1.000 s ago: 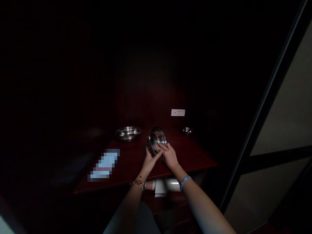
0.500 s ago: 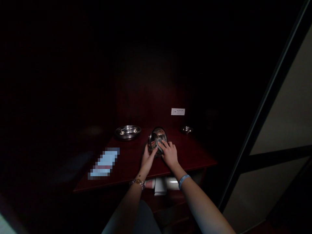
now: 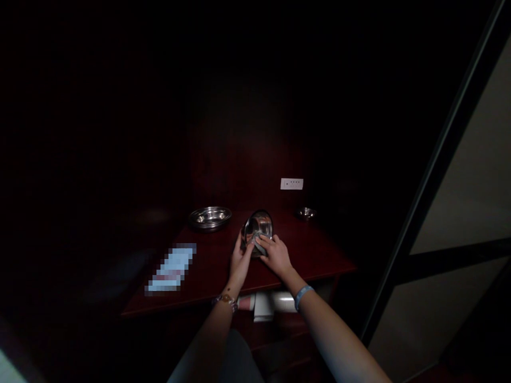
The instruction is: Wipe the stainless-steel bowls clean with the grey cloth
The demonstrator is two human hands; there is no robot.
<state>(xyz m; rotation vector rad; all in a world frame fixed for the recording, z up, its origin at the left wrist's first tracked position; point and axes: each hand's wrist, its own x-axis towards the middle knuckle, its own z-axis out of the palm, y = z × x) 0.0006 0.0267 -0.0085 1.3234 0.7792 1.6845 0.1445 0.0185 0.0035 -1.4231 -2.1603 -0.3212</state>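
Observation:
A shiny steel bowl (image 3: 257, 219) is tilted up over the table, its open side turned toward me. My left hand (image 3: 239, 263) grips it at the lower left, thumb over the near rim and fingers behind. Inside the bowl, my right hand (image 3: 278, 255) presses a small greyish piece that looks like a cloth (image 3: 259, 248) against the metal with its fingertips. Most of that piece is covered by the fingers, so its full shape is hidden.
The dark red table (image 3: 311, 255) holds steel plates or shallow dishes (image 3: 210, 217) at back left and a small steel bowl (image 3: 306, 214) at back right. A blurred-out pale blue rectangle (image 3: 171, 268) lies front left. White items (image 3: 263, 306) sit below the tabletop. A socket panel (image 3: 291, 184) is on the wall.
My right fingers have shifted slightly down and left inside the bowl, with the greyish piece under them. The bowl has turned a little; my left hand keeps its hold.

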